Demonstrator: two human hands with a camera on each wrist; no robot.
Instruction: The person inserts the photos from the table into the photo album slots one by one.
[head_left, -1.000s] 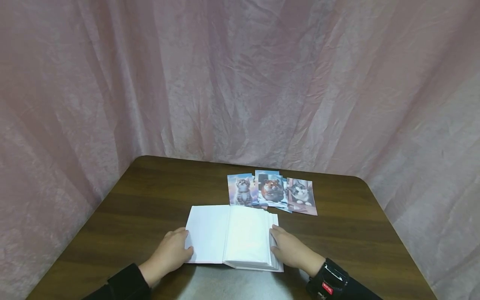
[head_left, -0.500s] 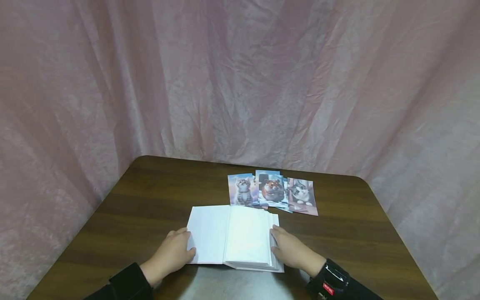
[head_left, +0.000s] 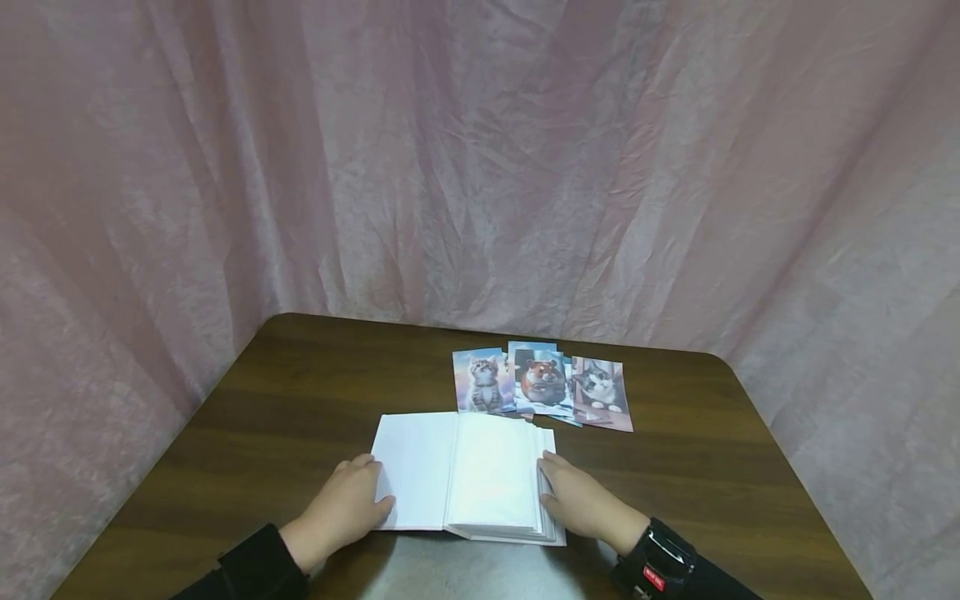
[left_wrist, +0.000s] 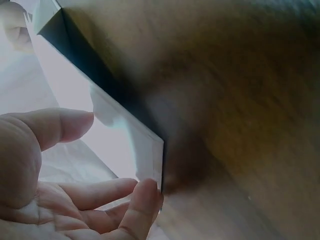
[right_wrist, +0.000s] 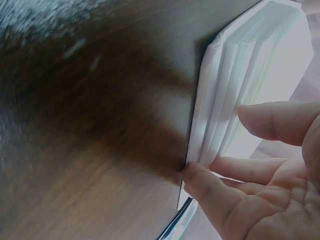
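A white photo album lies spread on the wooden table, its front cover turned to the left and a thick block of pages on the right. My left hand holds the cover's left edge, thumb over the inner face and fingers along the edge. In the left wrist view the cover slants past the thumb. With my right hand I hold the right edge of the page block; in the right wrist view the thumb lies by the page edges and the fingers touch the back cover's edge. The visible page looks blank and glossy.
Behind the album lie several overlapping picture cards: a kitten card at left, a hamster-like animal card in the middle, a grey-and-white cat card at right. A pink curtain hangs behind the table's far edge.
My left hand has shifted slightly right, so its thumb reaches a little further over the cover. The right hand and the cards look unchanged.
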